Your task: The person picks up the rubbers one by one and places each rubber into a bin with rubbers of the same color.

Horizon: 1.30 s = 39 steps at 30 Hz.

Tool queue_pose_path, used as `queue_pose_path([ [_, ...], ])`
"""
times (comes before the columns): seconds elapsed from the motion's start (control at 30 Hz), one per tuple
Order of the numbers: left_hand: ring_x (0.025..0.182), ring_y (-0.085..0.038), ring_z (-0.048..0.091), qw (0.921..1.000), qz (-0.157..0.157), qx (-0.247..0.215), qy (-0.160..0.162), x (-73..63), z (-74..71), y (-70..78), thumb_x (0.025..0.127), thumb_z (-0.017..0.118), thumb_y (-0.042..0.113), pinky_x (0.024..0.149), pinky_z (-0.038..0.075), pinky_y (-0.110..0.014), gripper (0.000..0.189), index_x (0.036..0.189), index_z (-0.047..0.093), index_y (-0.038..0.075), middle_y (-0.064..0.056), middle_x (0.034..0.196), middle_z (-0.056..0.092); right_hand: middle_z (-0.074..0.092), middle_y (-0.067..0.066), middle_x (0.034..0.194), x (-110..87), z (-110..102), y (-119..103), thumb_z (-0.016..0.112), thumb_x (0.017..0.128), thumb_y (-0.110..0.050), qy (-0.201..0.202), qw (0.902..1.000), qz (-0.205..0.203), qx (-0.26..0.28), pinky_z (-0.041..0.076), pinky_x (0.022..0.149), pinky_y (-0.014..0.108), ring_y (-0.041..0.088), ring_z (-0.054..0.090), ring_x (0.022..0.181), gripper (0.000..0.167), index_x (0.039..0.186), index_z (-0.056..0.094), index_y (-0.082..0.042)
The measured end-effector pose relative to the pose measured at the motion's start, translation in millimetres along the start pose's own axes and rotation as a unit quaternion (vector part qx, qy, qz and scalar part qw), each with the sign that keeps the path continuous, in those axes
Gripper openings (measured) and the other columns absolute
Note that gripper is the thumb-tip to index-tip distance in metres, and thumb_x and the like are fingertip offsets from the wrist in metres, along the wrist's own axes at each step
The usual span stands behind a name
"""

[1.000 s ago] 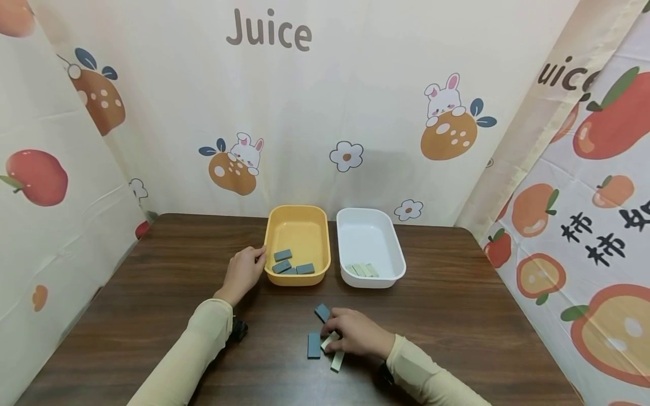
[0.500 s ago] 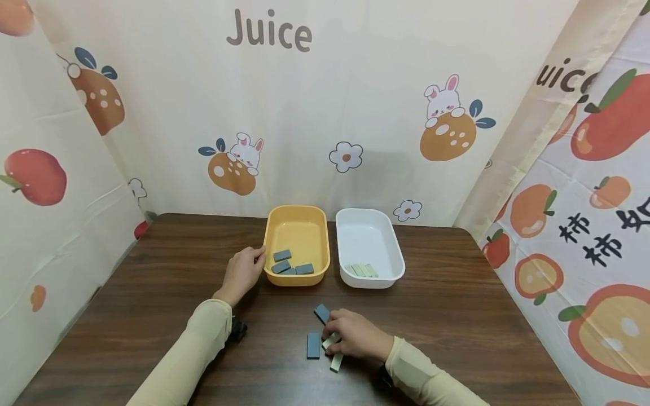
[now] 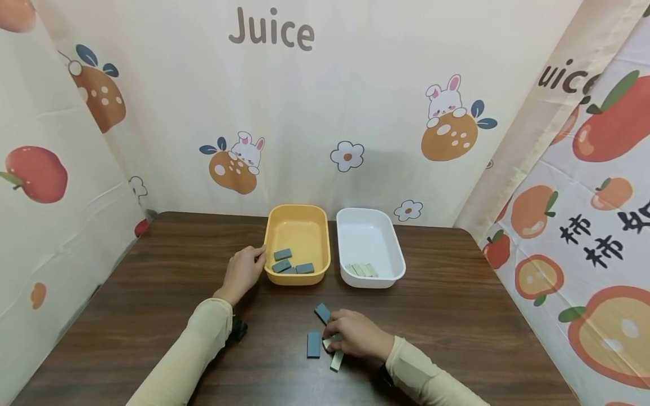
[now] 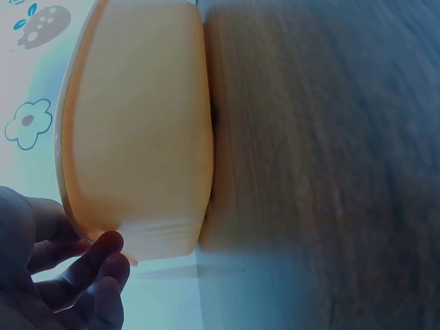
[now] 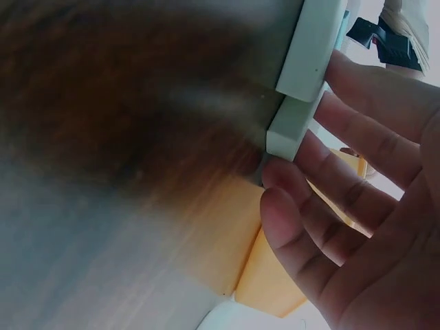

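At the left rim of the yellow tray (image 3: 297,231), my left hand (image 3: 245,273) pinches the edge, with fingers curled around the rim (image 4: 82,237) in the left wrist view. My right hand (image 3: 358,334) reaches down to the table and holds a pale green block (image 3: 332,340) between thumb and fingers. A second pale green block (image 3: 337,361) lies just below it, partly under the hand. In the right wrist view the two pale green blocks (image 5: 313,51) overlap beside the fingertips. Two blue-grey blocks lie close by: one upright to the left (image 3: 313,345), one slanted above (image 3: 322,313).
Several blue-grey blocks (image 3: 282,266) lie in the front of the yellow tray. Right of it stands a white tray (image 3: 368,237) holding several pale green blocks (image 3: 362,270). Both trays stand at the back of the brown table (image 3: 437,316), before a printed curtain (image 3: 304,101).
The right fingers have shifted very slightly around the pale green block, which has turned a little. The left hand keeps its place on the yellow tray.
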<state>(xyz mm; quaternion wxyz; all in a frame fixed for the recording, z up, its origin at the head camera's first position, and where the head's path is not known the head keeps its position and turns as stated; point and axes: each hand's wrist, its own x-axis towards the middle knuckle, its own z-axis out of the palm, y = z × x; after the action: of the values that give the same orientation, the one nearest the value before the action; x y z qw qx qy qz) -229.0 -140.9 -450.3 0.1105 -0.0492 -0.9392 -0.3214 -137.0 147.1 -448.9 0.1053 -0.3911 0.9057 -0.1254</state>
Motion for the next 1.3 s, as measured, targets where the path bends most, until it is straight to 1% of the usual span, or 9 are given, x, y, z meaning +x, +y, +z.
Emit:
queue_pose_path([
  [0.13,0.057,-0.017,0.046,1.0000,-0.001,0.000,0.000,-1.1,-0.1,-0.2,0.095,0.059,0.016,0.054,0.038,-0.028,0.033,0.126,0.065,0.003,-0.014,0.088,0.067,0.062,-0.012,0.088,0.4,0.9,0.2,0.076,0.083,-0.027,0.004,1.0000,-0.001,0.001,0.045,0.073,0.018,0.000,0.053,0.082,0.012,0.093,0.076,-0.020],
  [0.23,0.058,-0.017,0.046,1.0000,0.000,-0.001,0.000,-1.8,0.1,-0.1,0.095,0.059,0.016,0.054,0.038,-0.028,0.033,0.125,0.065,0.004,-0.014,0.088,0.067,0.062,-0.012,0.086,1.0,0.6,0.6,0.074,0.085,-0.026,0.009,0.9999,-0.003,0.012,0.046,0.071,0.018,0.000,0.053,0.079,0.010,0.091,0.075,-0.018],
  [0.43,0.056,-0.017,0.044,1.0000,0.004,-0.002,0.001,-0.5,0.5,0.5,0.095,0.059,0.015,0.052,0.037,-0.028,0.033,0.125,0.065,0.003,-0.012,0.081,0.064,0.059,-0.010,0.082,1.1,-3.2,3.7,0.073,0.086,-0.025,0.026,0.9988,0.004,0.041,0.043,0.066,0.016,-0.002,0.049,0.072,0.009,0.089,0.074,-0.016],
  [0.67,0.056,-0.017,0.043,0.9999,-0.007,-0.006,-0.009,0.2,1.8,-0.1,0.096,0.058,0.017,0.053,0.037,-0.027,0.034,0.128,0.063,0.004,-0.011,0.078,0.060,0.058,-0.010,0.079,1.6,-8.8,6.0,0.074,0.085,-0.022,0.039,0.9968,0.014,0.068,0.041,0.063,0.015,-0.003,0.047,0.068,0.007,0.086,0.074,-0.015],
  [0.97,0.057,-0.017,0.043,0.9998,-0.013,-0.011,-0.011,-0.2,1.8,0.1,0.096,0.058,0.017,0.053,0.037,-0.027,0.035,0.128,0.063,0.004,-0.012,0.080,0.061,0.060,-0.009,0.076,2.9,-16.5,6.8,0.076,0.084,-0.021,0.064,0.9955,0.013,0.069,0.042,0.063,0.015,0.001,0.052,0.067,0.007,0.085,0.073,-0.015],
  [1.07,0.056,-0.017,0.043,0.9998,-0.013,-0.012,-0.012,-0.7,1.2,0.9,0.096,0.058,0.017,0.052,0.037,-0.027,0.035,0.128,0.063,0.004,-0.011,0.078,0.060,0.061,-0.009,0.076,3.2,-19.6,7.3,0.075,0.084,-0.020,0.070,0.9945,0.018,0.076,0.042,0.062,0.015,0.001,0.051,0.067,0.006,0.084,0.073,-0.015],
  [1.17,0.056,-0.017,0.043,0.9998,-0.010,-0.012,-0.010,-0.6,0.8,0.8,0.096,0.058,0.017,0.052,0.037,-0.027,0.035,0.128,0.063,0.004,-0.010,0.077,0.059,0.063,-0.007,0.079,3.3,-22.9,8.3,0.074,0.085,-0.018,0.074,0.9928,0.027,0.090,0.044,0.062,0.016,0.001,0.052,0.068,0.008,0.090,0.073,-0.012],
  [1.3,0.057,-0.017,0.043,0.9999,-0.008,-0.011,-0.007,0.1,0.2,-0.1,0.096,0.058,0.017,0.053,0.037,-0.027,0.034,0.128,0.063,0.004,-0.010,0.077,0.059,0.064,-0.004,0.083,2.7,-27.3,9.7,0.071,0.087,-0.014,0.088,0.9919,0.025,0.088,0.046,0.064,0.017,0.002,0.055,0.072,0.019,0.104,0.072,-0.007],
])
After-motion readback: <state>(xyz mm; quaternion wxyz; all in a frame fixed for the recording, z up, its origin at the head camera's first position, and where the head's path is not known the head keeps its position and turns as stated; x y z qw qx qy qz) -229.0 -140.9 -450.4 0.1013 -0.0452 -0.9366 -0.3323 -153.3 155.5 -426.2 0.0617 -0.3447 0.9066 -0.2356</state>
